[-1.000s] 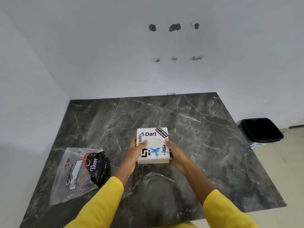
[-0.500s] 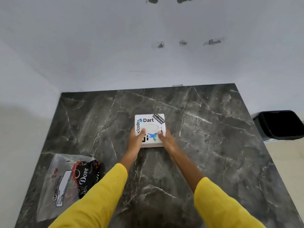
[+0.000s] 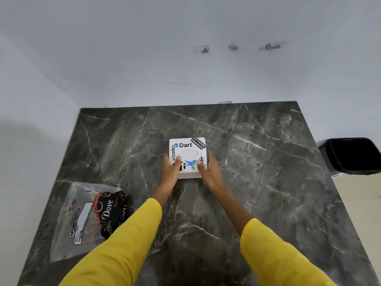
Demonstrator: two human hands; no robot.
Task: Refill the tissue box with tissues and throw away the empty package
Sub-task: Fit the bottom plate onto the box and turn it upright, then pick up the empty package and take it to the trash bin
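A white square tissue box [image 3: 187, 149] with stickers on its lid rests on the dark marble table [image 3: 257, 162], near the middle. White tissue shows in its oval slot. My left hand [image 3: 170, 172] grips the box's left near side, thumb on the lid. My right hand [image 3: 210, 172] grips its right near side, thumb on top too. A flattened clear plastic tissue package [image 3: 82, 215] with a black Dove label lies at the table's near left, apart from both hands.
A black waste bin [image 3: 354, 155] stands on the floor past the table's right edge. White walls close off the table's far and left sides. My yellow sleeves cover the near part of the table.
Both hands have pushed the tissue box away from me toward the table's middle and set it down flat. The package has not moved.
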